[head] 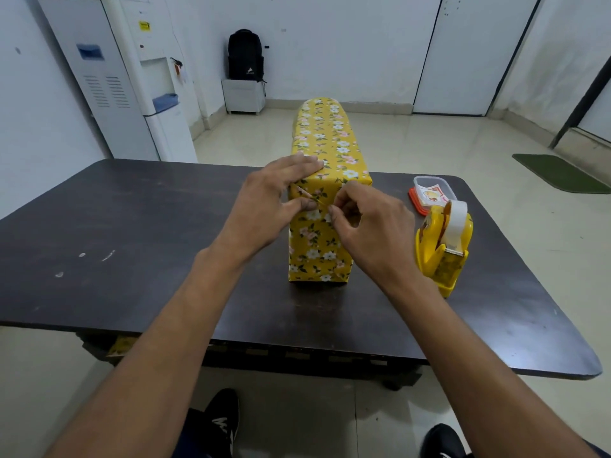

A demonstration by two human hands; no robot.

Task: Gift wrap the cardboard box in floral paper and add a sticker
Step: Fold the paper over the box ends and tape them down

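A long box wrapped in yellow floral paper (pixel 325 140) lies on the dark table (pixel 132 226), its near end face towards me. My left hand (pixel 274 200) holds the top left corner of that end, fingers over the top edge and thumb pressing a folded paper flap. My right hand (pixel 367 223) pinches the same flap's edge against the end face with thumb and forefinger. A clear container with an orange lid and stickers inside (pixel 431 193) sits to the right of the box.
A yellow tape dispenser with a white roll (pixel 444 246) stands right of the box, near my right wrist. Beyond the table are a water dispenser (pixel 132 81), a black backpack (pixel 245 56) on a small stand, and a green mat (pixel 558 173). My shoes show below the table edge.
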